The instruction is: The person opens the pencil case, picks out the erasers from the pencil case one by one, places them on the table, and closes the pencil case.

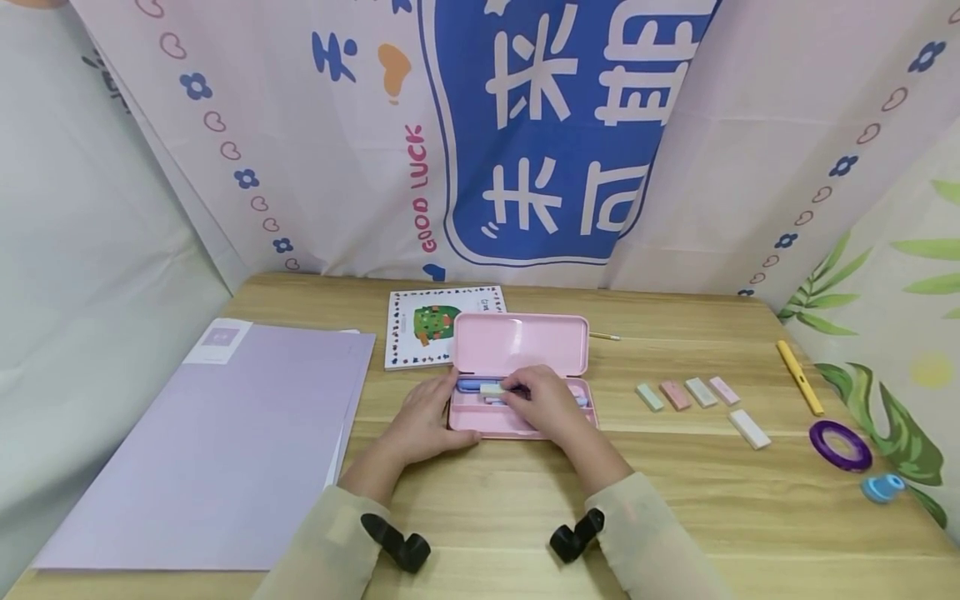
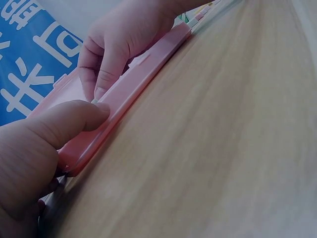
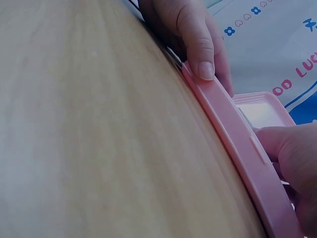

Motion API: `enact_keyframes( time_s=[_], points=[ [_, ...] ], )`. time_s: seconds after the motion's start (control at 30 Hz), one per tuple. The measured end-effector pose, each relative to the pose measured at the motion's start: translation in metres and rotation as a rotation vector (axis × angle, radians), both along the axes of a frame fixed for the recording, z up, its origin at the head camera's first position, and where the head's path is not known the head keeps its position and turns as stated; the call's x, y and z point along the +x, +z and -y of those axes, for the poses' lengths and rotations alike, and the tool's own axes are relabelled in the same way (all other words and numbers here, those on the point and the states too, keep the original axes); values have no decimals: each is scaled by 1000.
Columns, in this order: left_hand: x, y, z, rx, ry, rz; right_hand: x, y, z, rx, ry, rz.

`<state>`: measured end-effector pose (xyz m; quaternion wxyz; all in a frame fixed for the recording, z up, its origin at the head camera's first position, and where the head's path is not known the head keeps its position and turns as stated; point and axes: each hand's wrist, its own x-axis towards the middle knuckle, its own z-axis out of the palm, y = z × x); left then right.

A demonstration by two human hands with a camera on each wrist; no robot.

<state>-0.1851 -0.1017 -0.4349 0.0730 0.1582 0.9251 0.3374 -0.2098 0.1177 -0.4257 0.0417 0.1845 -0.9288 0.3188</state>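
**Both hands at the open pink pencil case**

Two pale sleeves come in from the near edge of the wooden table (image 1: 480, 517), each with a black wrist mount, and both hands meet at the pink pencil case (image 1: 517, 379), which lies open in the middle of the table with its lid (image 1: 521, 344) tipped back away from the person.

Left hand (image 1: 429, 417) rests at the case's left end, thumb laid flat along the near rim (image 2: 106, 116) and the other fingers curled round the corner; it looks like a steadying hold, so the tray does not slide.

Right hand (image 1: 543, 402) reaches into the tray from the near side. Its fingertips (image 1: 517, 385) are drawn together on the right end of a small pale green eraser (image 1: 492, 389), pinching it, while the eraser's left end sticks out free towards the left hand. The eraser sits just above a blue pen (image 1: 471, 385) lying along the tray; whether it touches the pen I cannot tell.

Right of the case, apart from it, four pastel erasers (image 1: 687, 393) lie in a row, with a white eraser (image 1: 749, 428) nearer, then a yellow pen (image 1: 799, 377), a purple tape roll (image 1: 840, 445) and a small blue sharpener-like thing (image 1: 882, 487). Left of the case lies a lilac folder (image 1: 225, 442); behind it, a picture booklet (image 1: 431, 325) and a thin pencil (image 1: 604, 337).
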Motion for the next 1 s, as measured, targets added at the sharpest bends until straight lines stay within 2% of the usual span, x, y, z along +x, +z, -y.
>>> enact_keyframes(
  time_s=[0.2,0.4,0.6,0.87,1.0],
  points=[
    [-1,-2,0,-7,4,-3,2,2,-1,73,22,-35],
    [-1,-2,-1,-4,14,10,11,7,-22,-33,-78,-45],
    [-1,-1,-2,-10,28,26,22,8,-78,-127,-248,-18],
    [-1,0,-3,-11,30,29,49,5,-162,-72,-479,-118],
    [-1,-1,-2,-8,31,32,66,5,-196,-11,-562,-70]
  ],
)
